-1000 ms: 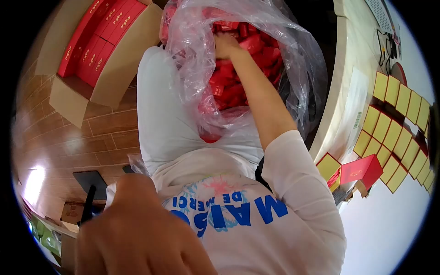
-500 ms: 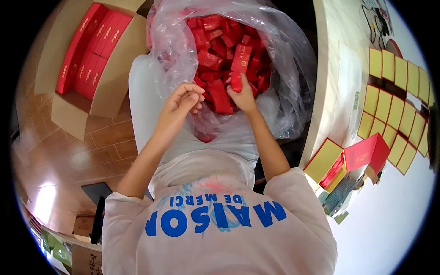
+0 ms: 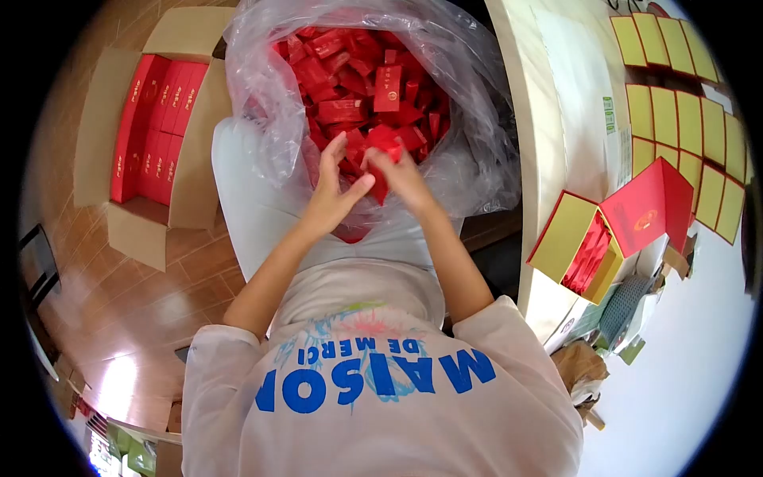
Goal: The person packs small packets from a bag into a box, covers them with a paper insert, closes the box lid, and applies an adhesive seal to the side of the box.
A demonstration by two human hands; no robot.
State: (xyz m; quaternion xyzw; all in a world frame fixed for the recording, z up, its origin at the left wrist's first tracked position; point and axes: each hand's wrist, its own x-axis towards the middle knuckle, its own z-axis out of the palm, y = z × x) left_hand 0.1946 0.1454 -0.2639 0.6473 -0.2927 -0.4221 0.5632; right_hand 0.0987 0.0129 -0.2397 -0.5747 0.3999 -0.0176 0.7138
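A clear plastic bag (image 3: 274, 131) stands open before my lap, full of small shiny red packets (image 3: 342, 110), some bearing gold print. Over its near edge my right hand (image 3: 403, 181) has its fingers closed on a red packet (image 3: 387, 141); the fingers cover part of it, and whether there is more than one I cannot tell. My left hand (image 3: 334, 187) is just beside it, thumb and fingers apart, holding nothing.
A cardboard carton (image 3: 191, 179) with red boxes (image 3: 159, 159) inside is on the tiled floor at left. On the table (image 3: 528, 111) at right, an open red-and-gold box (image 3: 602, 270) holds red packets, near rows of gold-faced boxes (image 3: 675, 119).
My left hand's curled fingers have spread apart. My right hand has moved left, closer to my left hand, with red packaging still in it. The view has shifted.
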